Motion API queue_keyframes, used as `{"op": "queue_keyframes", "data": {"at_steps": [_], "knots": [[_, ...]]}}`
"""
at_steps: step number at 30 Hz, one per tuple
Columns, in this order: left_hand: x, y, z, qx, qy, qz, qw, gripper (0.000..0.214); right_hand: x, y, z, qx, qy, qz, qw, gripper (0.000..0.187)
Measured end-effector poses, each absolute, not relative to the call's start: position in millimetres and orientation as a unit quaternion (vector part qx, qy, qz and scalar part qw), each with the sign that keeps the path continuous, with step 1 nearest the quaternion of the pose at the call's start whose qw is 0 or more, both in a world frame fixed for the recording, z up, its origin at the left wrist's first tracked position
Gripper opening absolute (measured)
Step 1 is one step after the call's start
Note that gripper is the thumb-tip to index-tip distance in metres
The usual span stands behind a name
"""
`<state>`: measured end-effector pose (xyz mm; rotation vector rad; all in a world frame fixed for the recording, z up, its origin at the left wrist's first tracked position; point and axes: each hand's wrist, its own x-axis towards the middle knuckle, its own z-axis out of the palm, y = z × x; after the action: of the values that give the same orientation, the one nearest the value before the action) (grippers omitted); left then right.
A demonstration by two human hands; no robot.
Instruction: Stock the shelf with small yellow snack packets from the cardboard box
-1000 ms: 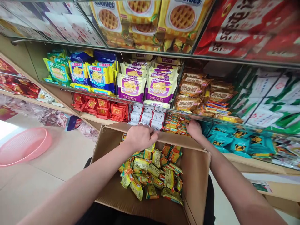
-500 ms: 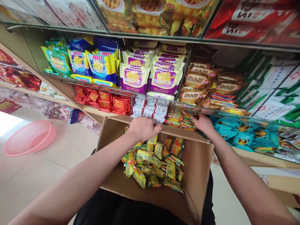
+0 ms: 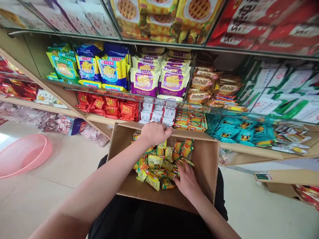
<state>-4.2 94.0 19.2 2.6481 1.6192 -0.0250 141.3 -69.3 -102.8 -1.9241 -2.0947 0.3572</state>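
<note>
A cardboard box (image 3: 204, 169) rests on my lap, holding a heap of small yellow and orange wrapped snack packets (image 3: 154, 161). My left hand (image 3: 155, 134) is closed over the box's far rim. Inside the box, my right hand (image 3: 186, 177) lies on the packets at the right of the heap, its thumb and fingers apart and some fingertips hidden among the wrappers. Just beyond the rim, rows of similar orange and green packets (image 3: 190, 120) sit on the low shelf, beside white packets (image 3: 156, 117).
Purple soda biscuit packs (image 3: 146, 82), blue packs (image 3: 109, 73) and brown packs (image 3: 199, 94) fill the shelf above. Teal packets (image 3: 245, 134) lie to the right, red packets (image 3: 112, 108) to the left. A glass shelf edge (image 3: 159, 99) runs across. A pink basket (image 3: 37, 154) stands on the floor.
My right hand has come back from the orange packets on the low shelf and down into the box. My left hand keeps its hold on the rim. The view has shifted slightly.
</note>
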Motion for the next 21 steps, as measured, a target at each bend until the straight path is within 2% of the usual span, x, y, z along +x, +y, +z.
{"op": "queue_keyframes", "data": {"at_steps": [3, 5, 8, 11, 13, 15, 18, 21], "knots": [[-6, 92, 18, 0.855, 0.518, -0.003, 0.019, 0.063, 131, -52, -135, -0.719, -0.675, 0.165, 0.0, 0.037], [-8, 92, 17, 0.853, 0.522, 0.005, 0.024, 0.062, 135, -48, -138, -0.722, -0.663, 0.196, -0.021, 0.04], [-12, 93, 18, 0.86, 0.504, 0.066, 0.053, 0.05, 144, -54, -117, -0.717, -0.647, 0.25, 0.069, 0.039], [-19, 77, 19, 0.881, 0.395, 0.235, 0.111, 0.035, 150, -66, -80, -0.715, -0.563, 0.335, 0.245, 0.038], [-21, 54, 16, 0.855, 0.352, 0.336, 0.181, 0.033, 150, -71, -53, -0.666, -0.485, 0.424, 0.375, 0.039], [-21, 26, 12, 0.797, 0.379, 0.363, 0.297, 0.035, 147, -73, -29, -0.594, -0.429, 0.501, 0.461, 0.034], [-13, -10, 5, 0.672, 0.401, 0.319, 0.535, 0.034, 137, -69, -3, -0.562, -0.433, 0.506, 0.49, 0.029], [-3, -25, -1, 0.557, 0.391, 0.344, 0.647, 0.03, 127, -63, 5, -0.616, -0.45, 0.409, 0.501, 0.03]]}}
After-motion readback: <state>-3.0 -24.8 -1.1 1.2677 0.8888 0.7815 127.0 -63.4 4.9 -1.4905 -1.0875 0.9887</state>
